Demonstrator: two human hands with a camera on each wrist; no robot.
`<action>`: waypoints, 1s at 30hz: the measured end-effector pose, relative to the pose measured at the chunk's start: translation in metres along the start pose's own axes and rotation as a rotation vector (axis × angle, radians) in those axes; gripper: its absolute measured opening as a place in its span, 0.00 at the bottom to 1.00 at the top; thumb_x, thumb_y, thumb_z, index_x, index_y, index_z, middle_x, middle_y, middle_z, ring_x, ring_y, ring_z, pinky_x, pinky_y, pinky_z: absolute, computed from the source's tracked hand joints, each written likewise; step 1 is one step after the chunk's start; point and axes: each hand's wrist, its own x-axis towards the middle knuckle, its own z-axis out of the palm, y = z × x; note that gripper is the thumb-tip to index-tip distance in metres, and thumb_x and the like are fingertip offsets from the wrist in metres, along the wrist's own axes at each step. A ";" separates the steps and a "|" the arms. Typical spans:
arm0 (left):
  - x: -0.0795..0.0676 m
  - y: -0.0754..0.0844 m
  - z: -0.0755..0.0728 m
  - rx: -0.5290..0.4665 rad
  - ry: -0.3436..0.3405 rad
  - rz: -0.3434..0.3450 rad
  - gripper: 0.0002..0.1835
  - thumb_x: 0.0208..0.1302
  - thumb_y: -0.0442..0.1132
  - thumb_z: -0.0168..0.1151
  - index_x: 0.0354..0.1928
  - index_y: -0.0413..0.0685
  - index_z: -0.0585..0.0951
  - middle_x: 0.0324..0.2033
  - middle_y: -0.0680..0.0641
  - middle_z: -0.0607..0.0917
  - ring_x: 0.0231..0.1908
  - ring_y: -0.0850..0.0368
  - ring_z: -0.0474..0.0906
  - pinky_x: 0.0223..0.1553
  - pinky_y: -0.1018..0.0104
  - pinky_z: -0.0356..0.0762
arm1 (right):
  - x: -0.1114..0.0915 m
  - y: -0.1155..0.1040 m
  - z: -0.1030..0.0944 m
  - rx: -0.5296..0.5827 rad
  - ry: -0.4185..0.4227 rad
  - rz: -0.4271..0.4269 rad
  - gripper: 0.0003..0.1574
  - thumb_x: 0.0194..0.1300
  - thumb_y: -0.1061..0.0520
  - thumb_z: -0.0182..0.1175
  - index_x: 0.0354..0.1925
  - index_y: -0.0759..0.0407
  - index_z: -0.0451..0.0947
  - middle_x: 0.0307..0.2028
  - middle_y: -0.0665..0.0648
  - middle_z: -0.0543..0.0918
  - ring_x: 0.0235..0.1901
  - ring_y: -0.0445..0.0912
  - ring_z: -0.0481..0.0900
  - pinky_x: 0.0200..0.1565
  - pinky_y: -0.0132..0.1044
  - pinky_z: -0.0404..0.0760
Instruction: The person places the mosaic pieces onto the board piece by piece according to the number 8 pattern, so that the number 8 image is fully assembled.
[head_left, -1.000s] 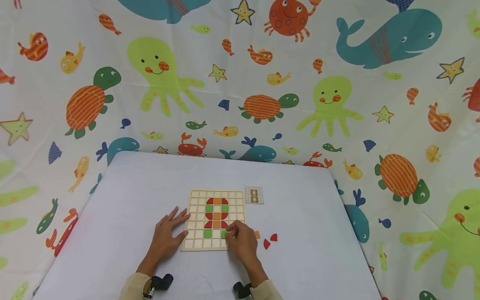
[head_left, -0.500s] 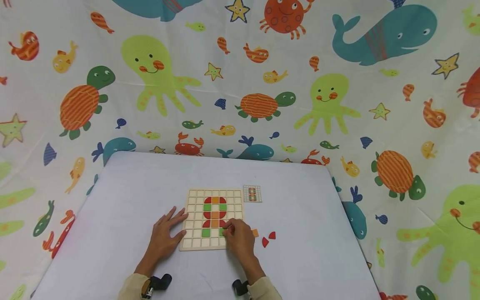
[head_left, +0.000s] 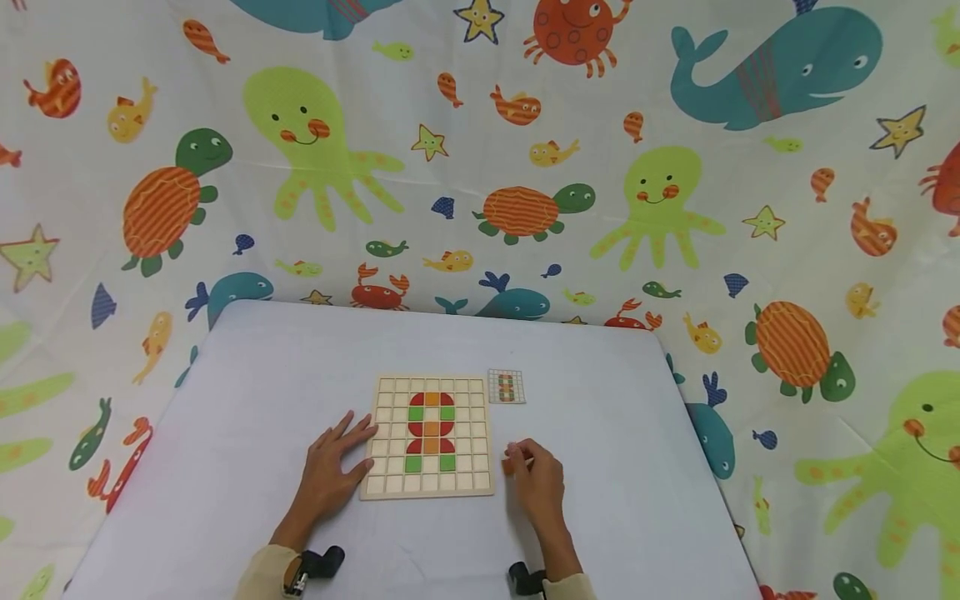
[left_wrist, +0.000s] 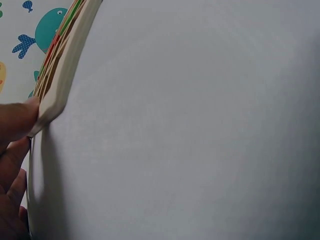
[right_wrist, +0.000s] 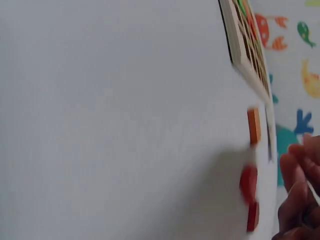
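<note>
A wooden grid board (head_left: 480, 482) lies on the white table, with red, orange and green pieces set in its middle columns. At its left edge rests my left hand (head_left: 326, 467), fingers spread; the left wrist view shows the thumb (left_wrist: 20, 120) against the wooden rim. My right hand (head_left: 542, 483) hovers right of the board, fingers loosely bent, holding nothing visible. Close to its fingertips lies an orange square tile (right_wrist: 254, 126). Two red quarter-round pieces, one red piece (right_wrist: 248, 184) and another red piece (right_wrist: 253, 216), lie beside it; the hand hides them in the head view.
A small pattern card (head_left: 507, 387) lies by the board's upper right corner. White cloth covers the table (head_left: 615, 400). Behind it hangs a curtain (head_left: 465, 167) printed with sea animals. Black wrist cameras sit at both sleeves.
My right hand has left the lower right green tile, which now sits uncovered in the board, and moved right over the loose pieces. The left hand stays at the board's edge.
</note>
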 end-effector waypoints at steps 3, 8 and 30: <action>0.000 0.000 0.000 0.003 0.007 0.012 0.31 0.61 0.33 0.75 0.68 0.46 0.82 0.73 0.41 0.78 0.79 0.31 0.60 0.75 0.26 0.53 | 0.003 0.017 -0.018 -0.059 0.076 0.083 0.03 0.70 0.52 0.71 0.38 0.49 0.88 0.28 0.49 0.84 0.26 0.42 0.76 0.25 0.34 0.72; -0.001 0.000 -0.001 0.007 0.009 0.018 0.31 0.61 0.33 0.75 0.68 0.46 0.82 0.73 0.41 0.78 0.79 0.31 0.60 0.75 0.26 0.53 | 0.004 0.036 -0.039 -0.138 0.103 0.176 0.11 0.64 0.54 0.75 0.45 0.52 0.87 0.31 0.51 0.84 0.32 0.47 0.78 0.29 0.36 0.70; -0.001 0.003 0.000 0.005 -0.012 -0.007 0.31 0.62 0.33 0.74 0.69 0.46 0.81 0.74 0.41 0.77 0.80 0.32 0.59 0.76 0.27 0.51 | 0.004 0.035 -0.046 -0.218 0.004 0.176 0.15 0.59 0.56 0.80 0.40 0.55 0.83 0.33 0.53 0.83 0.34 0.47 0.78 0.31 0.36 0.70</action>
